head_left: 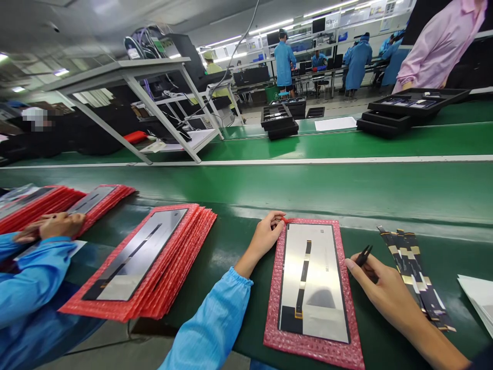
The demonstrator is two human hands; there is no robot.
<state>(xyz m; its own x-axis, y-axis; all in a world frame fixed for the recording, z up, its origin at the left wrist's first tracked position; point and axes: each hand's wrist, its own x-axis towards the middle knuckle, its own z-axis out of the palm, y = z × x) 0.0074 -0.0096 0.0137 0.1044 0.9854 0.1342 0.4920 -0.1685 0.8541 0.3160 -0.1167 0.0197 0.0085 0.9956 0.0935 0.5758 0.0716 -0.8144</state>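
Silvery rectangular display panel [315,281] with thin black flex strip down its middle, lying flat on red bubble-wrap sheet [313,343] atop green conveyor belt [308,190], near edge.

Left hand [265,237] at panel's far-left corner, fingers curled together, pinching corner of red sheet; blue sleeve [215,324] trailing back toward near edge.

Right hand [379,288] just right of panel, fingers closed around black tweezers [362,255], tips angled up and away from panel, not touching it.

Right of panel, beyond that hand: loose bundle of black-and-gold flex cables [414,272], fanned on belt. Farther right: white paper stack [479,298], partly cut off.

Left of panel: thick pile of red bubble-wrap sheets topped by similar silvery panel [138,257]. Farther left: more red stacks [57,203], with a co-worker's hands [57,225] resting on them, blue sleeve.

Beyond panel, across belt: black trays [279,121], stacked; more black trays [408,108] far right; white sheet [336,123] between them. Grey metal rack [154,97] far left. People in blue coats standing at benches in background.
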